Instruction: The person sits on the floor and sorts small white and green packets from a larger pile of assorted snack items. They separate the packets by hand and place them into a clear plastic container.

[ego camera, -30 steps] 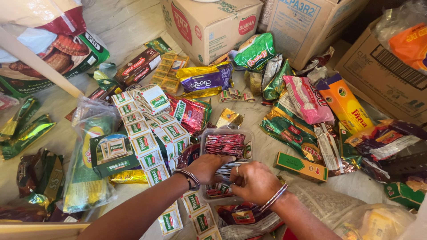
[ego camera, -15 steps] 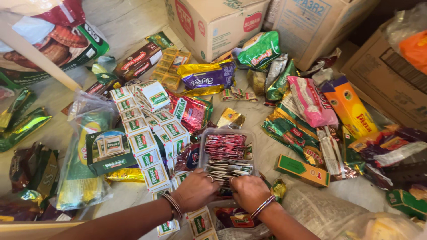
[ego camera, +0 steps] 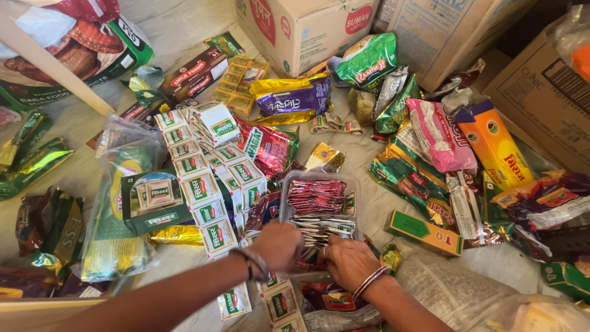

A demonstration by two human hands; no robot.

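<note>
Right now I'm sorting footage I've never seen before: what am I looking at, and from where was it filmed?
This is one view from a camera worn on a person's head, looking down at their own two bare hands. The left hand and right hand both sit at the near end of a clear plastic tray packed with small red sachets, fingers among silvery ones below. Around it lie strips of white-and-green sachets, a pink packet, an orange box and cardboard cartons.

A clear plastic tray point(ego camera: 319, 209) lies flat at six o'clock among the packets. Red sachets point(ego camera: 316, 195) fill its far end. Pale sachets point(ego camera: 319, 230) are stacked on edge at its near end.
</note>
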